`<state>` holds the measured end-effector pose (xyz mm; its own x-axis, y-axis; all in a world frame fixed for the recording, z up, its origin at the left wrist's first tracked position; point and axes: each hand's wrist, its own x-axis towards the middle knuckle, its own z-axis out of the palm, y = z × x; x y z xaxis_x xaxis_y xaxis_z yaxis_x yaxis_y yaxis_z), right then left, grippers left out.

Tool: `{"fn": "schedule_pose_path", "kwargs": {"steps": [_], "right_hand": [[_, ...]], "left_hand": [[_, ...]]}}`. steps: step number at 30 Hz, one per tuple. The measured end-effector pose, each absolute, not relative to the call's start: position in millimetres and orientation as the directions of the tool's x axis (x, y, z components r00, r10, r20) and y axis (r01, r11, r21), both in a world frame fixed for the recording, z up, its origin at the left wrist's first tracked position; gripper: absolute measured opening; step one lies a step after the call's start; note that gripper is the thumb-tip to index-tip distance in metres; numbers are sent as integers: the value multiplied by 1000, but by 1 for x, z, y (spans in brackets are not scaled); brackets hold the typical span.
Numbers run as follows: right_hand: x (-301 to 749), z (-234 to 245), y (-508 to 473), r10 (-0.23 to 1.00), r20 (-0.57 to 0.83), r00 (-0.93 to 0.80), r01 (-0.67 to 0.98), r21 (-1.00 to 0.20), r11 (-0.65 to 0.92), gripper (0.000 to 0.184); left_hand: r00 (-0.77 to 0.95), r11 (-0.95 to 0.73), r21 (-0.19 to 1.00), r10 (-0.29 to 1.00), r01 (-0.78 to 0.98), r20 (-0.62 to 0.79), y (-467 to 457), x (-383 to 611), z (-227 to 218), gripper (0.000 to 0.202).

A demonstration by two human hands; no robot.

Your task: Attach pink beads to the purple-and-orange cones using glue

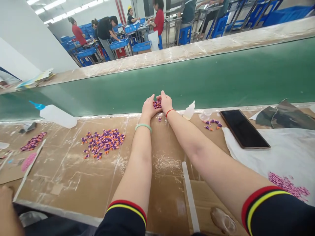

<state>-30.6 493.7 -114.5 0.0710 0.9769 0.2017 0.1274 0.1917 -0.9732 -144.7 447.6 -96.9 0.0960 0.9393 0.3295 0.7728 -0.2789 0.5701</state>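
The left hand (pixel 148 108) and right hand (pixel 166 102) meet at the far edge of the table (pixel 71 183), fingers half curled into a cup around a small heap of purple, orange and pink pieces (pixel 157 104). A larger scattered pile (pixel 106 141) lies left of the left forearm, between the table's near and far edges; a dark phone (pixel 243 128) rests toward the far right corner.

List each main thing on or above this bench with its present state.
Bare left hand: cupped around purple-and-orange pieces
Bare right hand: cupped opposite
Larger purple-and-orange group, left: spread loosely
Black rectangular phone: face-up, screen dark
White plastic bottle: blue nozzle fitted
White sheet: spread, creased
Small pink pieces: loosely piled
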Motion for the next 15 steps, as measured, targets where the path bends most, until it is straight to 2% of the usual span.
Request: {"fn": "schedule_pose_path", "kwargs": {"steps": [3, 5, 9, 12, 15], "right_hand": [[-28, -107, 503, 963, 235, 134, 135, -967, 217, 74], [-23, -98, 500, 953, 262, 152, 144, -960, 241, 73], [-18, -77, 474, 945, 300, 130, 165, -946, 278, 69], [-28, -56, 439, 940, 333, 71, 182, -931, 316, 57], [-30, -24, 383, 918, 395, -43, 171, -902, 396, 41]], "left_hand": [[112, -288, 570, 940, 770, 323, 458, -147, -94, 86], [99, -276, 572, 942, 772, 321, 455, -150, -92, 85], [48, -218, 581, 955, 784, 293, 420, -152, -96, 105], [95, -212, 521, 966, 827, 242, 390, -148, -104, 125], [79, -176, 470, 972, 865, 219, 383, -142, -109, 127]]}}
